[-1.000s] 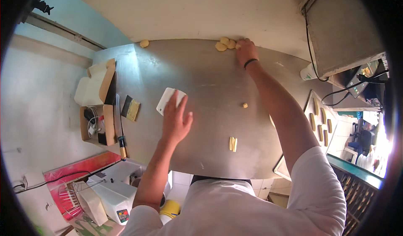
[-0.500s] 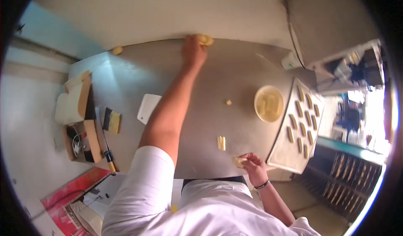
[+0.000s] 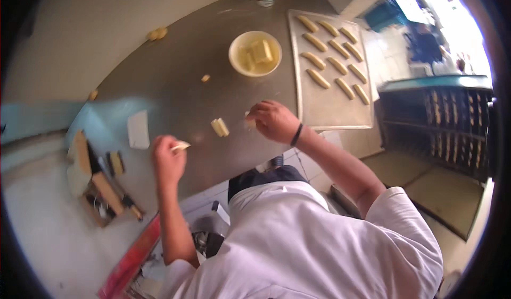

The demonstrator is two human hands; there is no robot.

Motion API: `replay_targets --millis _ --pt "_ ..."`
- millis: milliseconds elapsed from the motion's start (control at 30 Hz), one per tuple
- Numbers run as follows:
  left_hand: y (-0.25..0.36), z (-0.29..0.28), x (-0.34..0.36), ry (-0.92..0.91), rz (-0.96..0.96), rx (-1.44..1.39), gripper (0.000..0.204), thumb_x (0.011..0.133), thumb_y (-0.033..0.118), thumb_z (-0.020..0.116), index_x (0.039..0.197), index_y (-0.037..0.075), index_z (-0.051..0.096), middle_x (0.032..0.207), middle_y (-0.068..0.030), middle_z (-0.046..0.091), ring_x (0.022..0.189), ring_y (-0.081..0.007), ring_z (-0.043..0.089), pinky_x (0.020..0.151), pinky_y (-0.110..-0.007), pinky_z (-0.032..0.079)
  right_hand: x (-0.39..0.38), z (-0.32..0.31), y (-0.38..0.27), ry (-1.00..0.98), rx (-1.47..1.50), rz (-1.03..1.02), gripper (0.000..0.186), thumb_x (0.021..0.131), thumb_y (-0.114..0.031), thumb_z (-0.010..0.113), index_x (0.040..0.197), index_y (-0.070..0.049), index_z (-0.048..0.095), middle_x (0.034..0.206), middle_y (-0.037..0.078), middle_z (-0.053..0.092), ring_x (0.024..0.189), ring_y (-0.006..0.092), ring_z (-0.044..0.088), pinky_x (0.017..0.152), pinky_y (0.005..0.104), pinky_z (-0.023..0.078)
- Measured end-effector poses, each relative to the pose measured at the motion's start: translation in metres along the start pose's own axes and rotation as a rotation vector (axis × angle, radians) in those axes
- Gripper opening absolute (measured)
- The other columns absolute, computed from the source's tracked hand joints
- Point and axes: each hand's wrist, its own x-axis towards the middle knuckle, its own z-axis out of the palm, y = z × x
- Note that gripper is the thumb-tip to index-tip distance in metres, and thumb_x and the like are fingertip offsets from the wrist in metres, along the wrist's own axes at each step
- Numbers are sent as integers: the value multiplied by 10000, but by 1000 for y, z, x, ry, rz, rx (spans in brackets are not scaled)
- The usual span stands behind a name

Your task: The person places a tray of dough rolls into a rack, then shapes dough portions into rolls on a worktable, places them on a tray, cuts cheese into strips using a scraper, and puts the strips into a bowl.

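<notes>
My left hand point(image 3: 169, 159) is closed over the near left part of the metal table, pinching a thin, pale piece of dough point(image 3: 181, 145). To its right, my right hand point(image 3: 274, 121) is closed near the table's front, its fingertips on a small pale piece point(image 3: 250, 120) that they mostly hide; it looks like dough. Between the hands lie short, pale yellow sticks point(image 3: 219, 127), side by side. A small yellowish bit point(image 3: 205, 78) sits farther back. Beyond my right hand stands a white bowl point(image 3: 232, 59) with pale yellow blocks inside.
At the right, a metal tray point(image 3: 332, 115) carries several rolled dough sticks. Dough lumps point(image 3: 157, 34) sit along the far edge. On the left are a white scraper point(image 3: 138, 129), an open cardboard box point(image 3: 106, 192) and a dark-and-yellow block point(image 3: 115, 162). A rack point(image 3: 458, 123) with filled trays stands right.
My left hand has come back from the dough lump at the far edge and now holds a thin piece nearby. The view has turned toward the right, bringing the tray and bowl closer to the middle.
</notes>
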Motion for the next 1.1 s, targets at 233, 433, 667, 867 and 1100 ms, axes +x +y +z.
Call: replay_targets --millis 233,433,667,867,1100 --pt "21 50 -53 -110 -110 131 120 858 91 658 966 42 638 1078 -167 660 1012 -419 649 896 -516 532 -49 51 28 -131 -309 -117 443 820 -94 608 1253 -102 702 1324 79 647 1293 249 570 1140 434 432" --pt "20 85 -94 -26 -134 326 566 948 387 627 1427 104 521 1509 -142 525 1341 -369 546 1160 -634 328 -53 50 -11 -192 -529 -104 552 963 -225 559 1490 -73 501 1585 112 451 1516 263 362 1246 532 291" --pt "26 112 -135 -77 -112 439 751 990 515 541 1565 50 409 1706 -114 262 1558 -339 263 1167 -719 233 -80 53 -4 -242 -499 -60 574 954 -369 597 1444 -76 537 1542 163 488 1478 312 410 1210 547 314" --pt "50 104 -145 -179 -205 456 843 937 599 583 1559 54 422 1708 -153 220 1569 -386 215 1172 -738 201 -7 33 -48 -277 -231 210 284 966 -353 574 1087 -175 760 1148 135 707 1195 316 602 972 490 435" --pt "51 96 -145 -197 -167 344 726 954 498 622 1516 59 486 1689 -166 265 1548 -386 269 1183 -700 224 34 97 -42 -176 -517 347 268 937 -377 619 1047 -196 784 1152 90 695 1178 288 607 1020 483 407"
